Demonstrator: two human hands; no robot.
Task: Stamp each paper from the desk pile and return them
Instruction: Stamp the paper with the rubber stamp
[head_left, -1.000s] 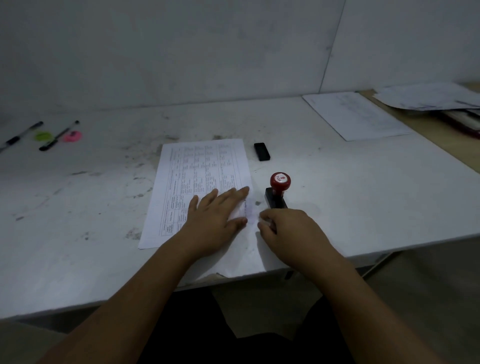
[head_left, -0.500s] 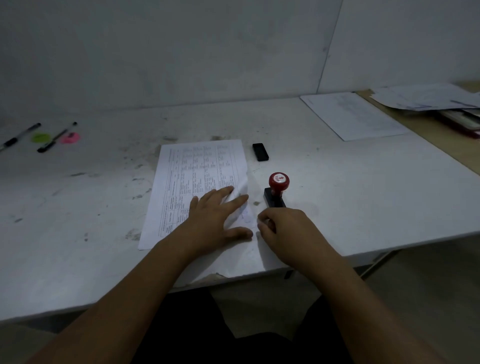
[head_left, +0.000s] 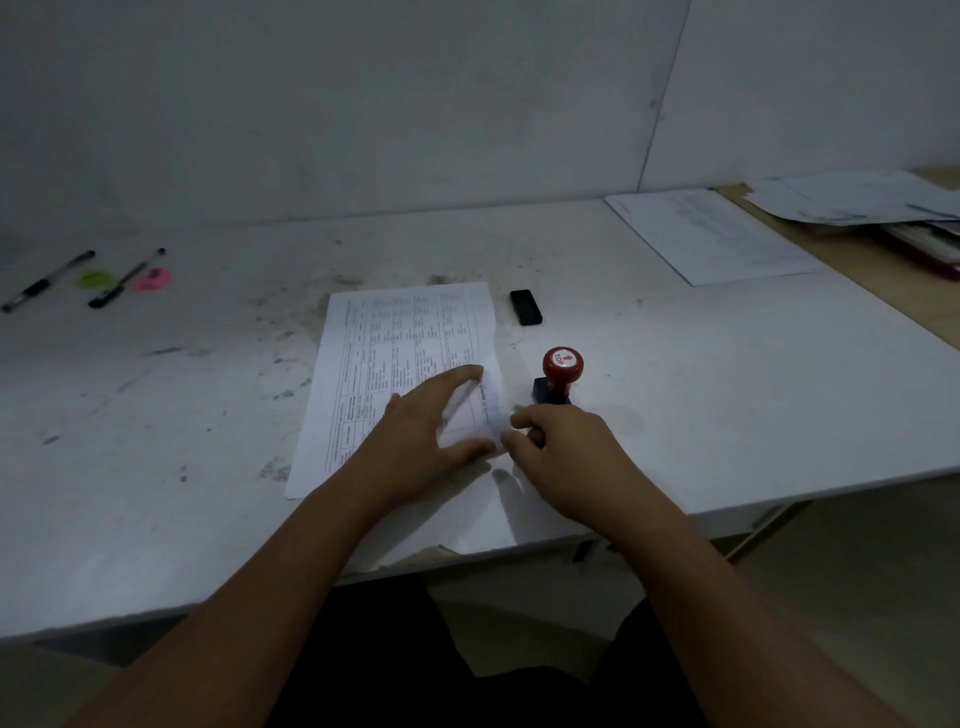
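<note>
Partly behind the right grip (head_left: 561, 457), the black stamp base (head_left: 543, 389).

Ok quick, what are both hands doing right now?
left hand: open, fingers pressing flat on the paper.
right hand: closed, pinching the paper's raised right edge.

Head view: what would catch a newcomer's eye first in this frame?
The two hands meet mid-desk: the left hand lies on a printed sheet while the right hand pinches its right edge, which curls up off the white desk. Just beyond the right hand stands a red-topped stamp, upright and untouched. A paper pile lies at the far right.
</note>
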